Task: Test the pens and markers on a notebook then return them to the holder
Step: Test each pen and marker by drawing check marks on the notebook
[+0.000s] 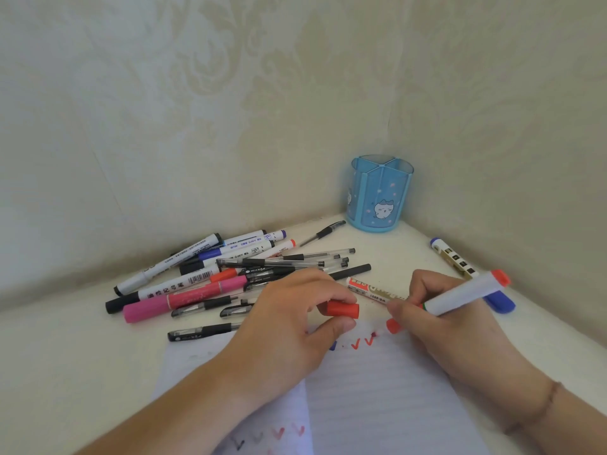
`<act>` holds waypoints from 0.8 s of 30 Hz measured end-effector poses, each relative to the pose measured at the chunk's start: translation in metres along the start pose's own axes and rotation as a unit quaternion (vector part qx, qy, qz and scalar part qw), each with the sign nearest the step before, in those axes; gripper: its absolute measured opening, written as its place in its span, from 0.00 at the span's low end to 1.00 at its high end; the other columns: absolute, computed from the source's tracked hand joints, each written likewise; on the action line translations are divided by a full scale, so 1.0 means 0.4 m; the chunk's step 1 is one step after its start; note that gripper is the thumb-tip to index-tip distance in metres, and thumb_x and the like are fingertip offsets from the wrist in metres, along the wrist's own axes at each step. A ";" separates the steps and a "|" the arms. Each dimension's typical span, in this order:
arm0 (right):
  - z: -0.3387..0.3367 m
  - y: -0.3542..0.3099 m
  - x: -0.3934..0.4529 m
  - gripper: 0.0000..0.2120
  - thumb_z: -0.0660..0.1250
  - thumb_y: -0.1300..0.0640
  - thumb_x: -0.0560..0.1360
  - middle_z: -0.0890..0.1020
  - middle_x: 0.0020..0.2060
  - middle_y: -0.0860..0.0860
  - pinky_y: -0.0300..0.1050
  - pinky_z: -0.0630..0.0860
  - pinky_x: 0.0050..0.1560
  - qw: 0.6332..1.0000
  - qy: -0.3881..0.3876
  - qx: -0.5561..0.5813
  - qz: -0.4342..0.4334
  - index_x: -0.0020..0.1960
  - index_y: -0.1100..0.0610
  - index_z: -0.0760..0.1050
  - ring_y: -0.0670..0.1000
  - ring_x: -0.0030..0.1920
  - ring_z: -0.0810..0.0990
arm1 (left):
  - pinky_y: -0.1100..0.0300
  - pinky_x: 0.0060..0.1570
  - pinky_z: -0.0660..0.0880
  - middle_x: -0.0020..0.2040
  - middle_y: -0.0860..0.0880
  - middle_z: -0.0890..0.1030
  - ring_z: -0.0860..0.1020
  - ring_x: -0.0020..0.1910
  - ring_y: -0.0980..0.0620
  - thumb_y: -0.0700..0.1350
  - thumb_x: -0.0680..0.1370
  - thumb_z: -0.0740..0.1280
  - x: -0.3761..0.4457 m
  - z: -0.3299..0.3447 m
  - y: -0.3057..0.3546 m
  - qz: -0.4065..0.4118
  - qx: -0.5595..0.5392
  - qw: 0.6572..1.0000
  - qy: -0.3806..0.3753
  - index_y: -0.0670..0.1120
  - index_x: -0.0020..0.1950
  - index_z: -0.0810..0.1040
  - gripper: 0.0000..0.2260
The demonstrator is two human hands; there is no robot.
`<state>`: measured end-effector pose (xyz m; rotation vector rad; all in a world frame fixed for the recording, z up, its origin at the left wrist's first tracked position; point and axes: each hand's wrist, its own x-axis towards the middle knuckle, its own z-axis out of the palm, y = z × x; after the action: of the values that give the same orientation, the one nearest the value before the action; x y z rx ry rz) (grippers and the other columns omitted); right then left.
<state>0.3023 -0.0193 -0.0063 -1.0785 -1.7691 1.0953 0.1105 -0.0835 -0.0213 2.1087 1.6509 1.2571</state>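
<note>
My right hand (437, 310) grips a white marker with a red end (466, 295), its red tip (393, 325) just above the open notebook (377, 399). Between thumb and fingers, my left hand (295, 320) pinches the marker's red cap (343, 309) over the page's top edge. Red check marks (363, 341) run along the top line, and more marks sit low on the left page. The blue pen holder (379, 195) stands in the corner and looks empty from here.
A heap of pens and markers (230, 277) lies left of my hands, a pink marker (184, 300) among them. A black pen (323, 233) lies near the holder. Another marker (453, 259) and a blue cap (501, 302) lie right. Walls close the corner.
</note>
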 end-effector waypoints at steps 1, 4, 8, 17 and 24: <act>-0.003 -0.004 -0.002 0.16 0.72 0.63 0.71 0.83 0.26 0.54 0.34 0.63 0.22 0.999 -0.002 0.041 -0.001 0.29 0.59 0.69 0.48 0.23 0.68 | 0.72 0.47 0.71 0.45 0.58 0.81 0.79 0.46 0.58 0.44 0.72 0.75 0.000 0.000 0.001 -0.006 0.000 1.000 0.003 0.52 0.51 0.83 0.08; -0.019 -0.008 -0.003 0.17 0.79 0.50 0.62 0.78 0.24 0.55 0.36 0.60 0.23 0.990 -0.030 0.139 -0.007 0.34 0.59 0.75 0.52 0.24 0.64 | 0.72 0.47 0.73 0.44 0.61 0.82 0.79 0.45 0.61 0.44 0.72 0.75 0.000 -0.001 0.004 -0.028 -0.012 0.999 0.020 0.53 0.51 0.83 0.10; -0.033 0.005 0.010 0.07 0.66 0.56 0.68 0.72 0.23 0.59 0.36 0.58 0.25 0.970 -0.056 0.236 -0.015 0.35 0.58 0.80 0.54 0.24 0.66 | 0.69 0.47 0.75 0.44 0.63 0.82 0.79 0.45 0.62 0.44 0.72 0.76 0.001 -0.003 0.009 -0.034 -0.008 0.999 0.029 0.54 0.50 0.83 0.09; -0.019 0.008 0.005 0.06 0.65 0.59 0.68 0.75 0.23 0.60 0.35 0.62 0.23 0.968 -0.120 0.218 -0.026 0.36 0.58 0.80 0.54 0.22 0.70 | 0.68 0.46 0.75 0.45 0.57 0.81 0.79 0.45 0.55 0.45 0.74 0.74 0.002 -0.003 0.016 0.015 -0.028 0.999 0.005 0.50 0.52 0.82 0.08; -0.005 0.007 -0.001 0.23 0.77 0.39 0.61 0.79 0.26 0.58 0.37 0.65 0.23 0.956 -0.137 0.255 -0.055 0.35 0.58 0.76 0.56 0.21 0.74 | 0.70 0.33 0.64 0.32 0.59 0.72 0.73 0.33 0.60 0.55 0.82 0.56 -0.001 -0.009 0.022 0.049 -0.017 0.997 -0.052 0.52 0.50 0.76 0.12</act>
<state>0.3049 -0.0185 -0.0082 -0.5264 -1.5921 1.5769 0.1141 -0.0884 -0.0137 2.2191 1.4903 1.1712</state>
